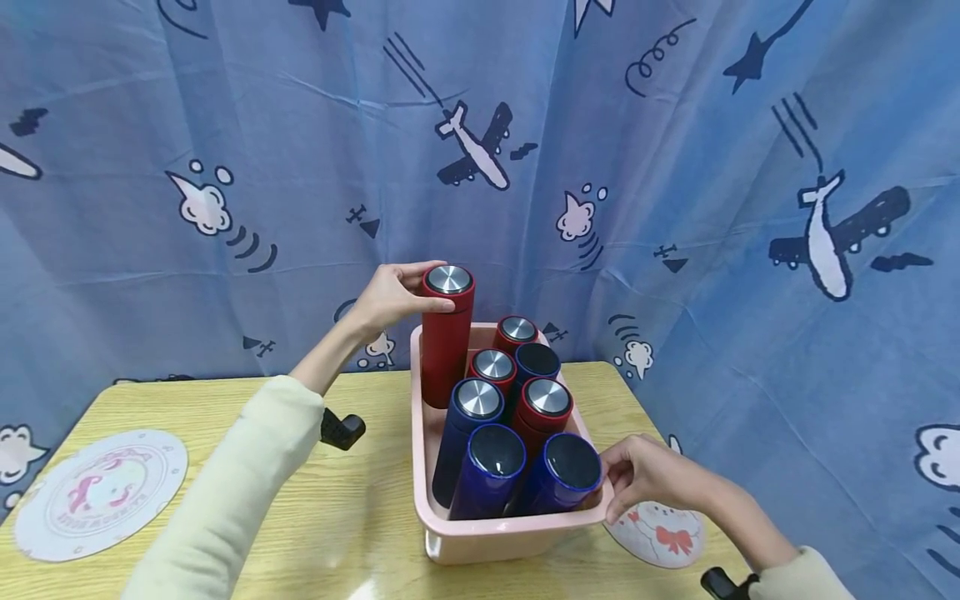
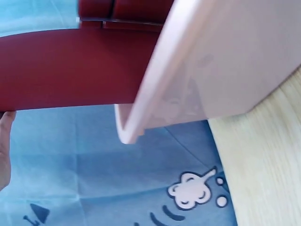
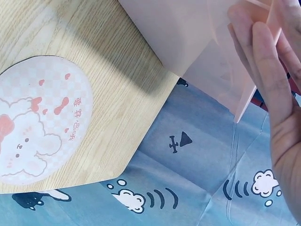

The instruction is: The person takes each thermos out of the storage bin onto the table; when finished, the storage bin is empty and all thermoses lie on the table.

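Observation:
My left hand (image 1: 388, 298) grips a tall red thermos flask (image 1: 446, 354) near its silver-topped lid. The flask stands upright at the back left corner of a pink plastic bin (image 1: 517, 527), its lower part inside; in the left wrist view the bin wall (image 2: 230, 61) hides its base. At the bin's right side my right hand (image 1: 652, 477) pinches the rim between thumb and fingers. Packed in the bin are several other flasks: red ones with silver lids (image 1: 547, 397), a dark blue one with a silver lid (image 1: 478, 400), and blue ones with black lids (image 1: 497, 452).
The bin rests on a wood-grain table (image 1: 330, 492). A round pink-and-white mat (image 1: 105, 492) lies at the left, and another round mat (image 1: 660, 542) with a red bow lies partly behind the right hand. A blue patterned curtain (image 1: 300, 167) hangs behind and to the right.

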### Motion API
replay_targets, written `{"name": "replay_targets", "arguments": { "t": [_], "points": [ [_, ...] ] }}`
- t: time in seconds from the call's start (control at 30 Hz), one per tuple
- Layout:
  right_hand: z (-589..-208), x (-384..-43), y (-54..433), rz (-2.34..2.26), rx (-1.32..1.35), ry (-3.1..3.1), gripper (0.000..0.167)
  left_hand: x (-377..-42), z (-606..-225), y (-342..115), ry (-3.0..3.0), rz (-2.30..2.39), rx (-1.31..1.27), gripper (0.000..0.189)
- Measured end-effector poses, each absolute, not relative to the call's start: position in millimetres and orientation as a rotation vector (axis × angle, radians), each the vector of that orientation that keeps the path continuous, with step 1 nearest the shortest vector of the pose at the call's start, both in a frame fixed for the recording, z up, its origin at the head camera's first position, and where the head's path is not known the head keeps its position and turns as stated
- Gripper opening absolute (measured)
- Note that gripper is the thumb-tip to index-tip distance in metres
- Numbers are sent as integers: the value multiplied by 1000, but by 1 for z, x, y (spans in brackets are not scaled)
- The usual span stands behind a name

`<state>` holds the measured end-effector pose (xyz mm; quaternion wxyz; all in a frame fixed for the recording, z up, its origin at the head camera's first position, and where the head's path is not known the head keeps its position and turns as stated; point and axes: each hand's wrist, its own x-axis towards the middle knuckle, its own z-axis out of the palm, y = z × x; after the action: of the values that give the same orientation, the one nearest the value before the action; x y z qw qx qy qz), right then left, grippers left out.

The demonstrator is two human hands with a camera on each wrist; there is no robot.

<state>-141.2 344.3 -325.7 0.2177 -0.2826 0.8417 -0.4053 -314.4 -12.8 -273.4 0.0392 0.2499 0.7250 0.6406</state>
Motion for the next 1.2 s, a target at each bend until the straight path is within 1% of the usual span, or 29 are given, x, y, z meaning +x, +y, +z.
{"name": "replay_targets", "arguments": {
  "t": [0.33,0.57,0.83,1.03,1.2],
  "points": [
    [-325,-143,340,-1104,-767,2338,27,-305,-244,-22,2241,2044,752,63],
    [-326,-145,340,-1096,-780,2328,28,-298,-232,-35,2226,2151,700,60],
    [-329,-144,342,-1091,-769,2328,26,-291,-219,-52,2256,2190,717,60],
    [-328,-144,342,-1087,-795,2348,28,-288,-216,-70,2276,2194,701,58],
    [-325,-144,343,-1094,-813,2361,29,-286,-219,-87,2315,2148,650,61]
  ]
}}
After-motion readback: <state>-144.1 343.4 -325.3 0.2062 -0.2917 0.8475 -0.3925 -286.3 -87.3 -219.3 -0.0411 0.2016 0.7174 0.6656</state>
